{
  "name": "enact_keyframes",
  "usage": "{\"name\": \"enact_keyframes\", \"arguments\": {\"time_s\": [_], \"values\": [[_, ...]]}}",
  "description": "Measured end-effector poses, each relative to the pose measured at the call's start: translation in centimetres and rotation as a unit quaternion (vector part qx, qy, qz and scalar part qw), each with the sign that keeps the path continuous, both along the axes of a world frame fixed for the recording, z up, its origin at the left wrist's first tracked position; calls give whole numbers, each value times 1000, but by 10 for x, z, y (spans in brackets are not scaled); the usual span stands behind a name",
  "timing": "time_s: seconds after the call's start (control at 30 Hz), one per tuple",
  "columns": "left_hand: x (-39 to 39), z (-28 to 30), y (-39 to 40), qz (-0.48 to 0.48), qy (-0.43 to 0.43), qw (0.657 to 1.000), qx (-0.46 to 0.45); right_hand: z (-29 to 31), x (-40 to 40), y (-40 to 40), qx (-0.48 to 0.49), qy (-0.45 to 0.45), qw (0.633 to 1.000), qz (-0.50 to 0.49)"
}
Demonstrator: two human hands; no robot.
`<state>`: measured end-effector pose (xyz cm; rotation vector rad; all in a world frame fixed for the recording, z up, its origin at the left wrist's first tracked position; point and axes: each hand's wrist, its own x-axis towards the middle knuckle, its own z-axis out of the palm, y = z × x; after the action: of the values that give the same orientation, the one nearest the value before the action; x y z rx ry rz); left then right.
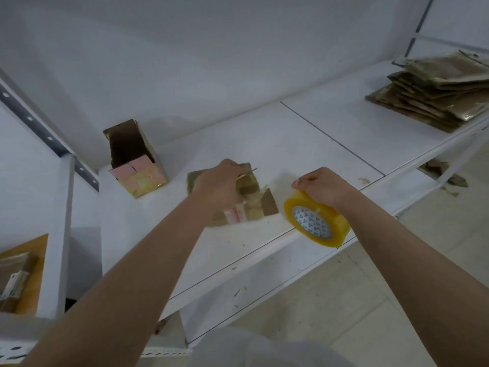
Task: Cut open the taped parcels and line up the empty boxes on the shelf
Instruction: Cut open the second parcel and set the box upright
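A small brown cardboard parcel (254, 205) with clear tape and a white label lies on the white shelf (264, 144), one flap raised. My left hand (217, 186) rests on top of it and grips it; a thin blade or tape edge pokes out past the fingers. My right hand (321, 185) holds a yellow roll of packing tape (315, 221) upright at the shelf's front edge, just right of the parcel. An opened empty box (135, 160) stands at the back left of the shelf, flaps up.
A stack of flattened cardboard boxes (434, 91) lies at the far right of the shelf. A lower left shelf holds a yellow box with a packet (21, 276). A perforated metal upright (47, 136) rises at left. Scraps lie on the floor at right.
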<state>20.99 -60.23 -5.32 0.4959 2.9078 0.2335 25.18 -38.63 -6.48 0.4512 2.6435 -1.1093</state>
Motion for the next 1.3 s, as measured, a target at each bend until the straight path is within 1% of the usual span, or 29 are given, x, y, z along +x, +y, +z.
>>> {"name": "enact_keyframes", "arguments": {"time_s": [0.03, 0.07, 0.1, 0.13, 0.17, 0.2, 0.23, 0.27, 0.3, 0.37, 0.4, 0.47, 0.57, 0.7, 0.77, 0.87, 0.9, 1.03, 1.17, 1.23, 1.3], "values": [[0, 6, -3, -3, -8, 1000, 23, 0, 1, 1, 3, -2, 1000, 1], [0, 10, -3, 13, -12, 998, 63, 0, 1, 2, 6, -3, 1000, 1], [-1, 11, -1, 43, -5, 994, 101, 0, 1, 1, 7, -3, 1000, 0], [-1, 11, 5, 77, 11, 990, 114, 1, 0, 0, 6, -3, 1000, 0], [1, 8, 11, 107, 32, 989, 93, 3, 0, -2, 4, -3, 1000, 1], [5, 6, 19, 125, 50, 989, 54, 4, 0, -3, 2, -3, 1000, 3], [8, 0, 26, 121, 62, 991, 10, 5, 0, -4, 0, 1, 1000, 5], [11, -5, 30, 103, 69, 992, -21, 7, 0, -4, 0, 5, 1000, 8], [13, -8, 31, 79, 73, 994, -33, 8, -1, -4, 1, 9, 1000, 11], [13, -8, 26, 24, 68, 997, -15, 13, -1, -3, 2, 19, 1000, 12], [11, -6, 20, -11, 54, 998, -1, 15, -1, -2, 0, 23, 1000, 10], [9, -1, 7, -77, 1, 997, 7, 18, -1, -1, -7, 29, 1000, 7], [5, 6, -14, -111, -62, 992, 19, 21, 0, -3, -21, 35, 999, 14], [6, 9, -25, -91, -89, 987, 99, 24, 1, -9, -33, 38, 998, 25], [8, 8, -18, -51, -70, 980, 176, 26, 1, -12, -32, 39, 998, 32], [11, 3, 4, 21, -25, 956, 292, 31, 3, -17, -26, 48, 998, 42], [13, 0, 13, 32, -15, 950, 311, 33, 5, -17, -25, 52, 997, 46], [23, -6, 43, 32, -12, 946, 322, 38, 10, -15, -40, 72, 995, 58], [26, -10, 55, 34, 32, 925, 377, 37, 17, -7, -57, 76, 994, 52], [27, -8, 58, 32, 30, 918, 395, 35, 19, -4, -76, 73, 993, 46], [28, -6, 60, 37, 0, 905, 424, 35, 22, -3, -106, 56, 992, 27]]}}
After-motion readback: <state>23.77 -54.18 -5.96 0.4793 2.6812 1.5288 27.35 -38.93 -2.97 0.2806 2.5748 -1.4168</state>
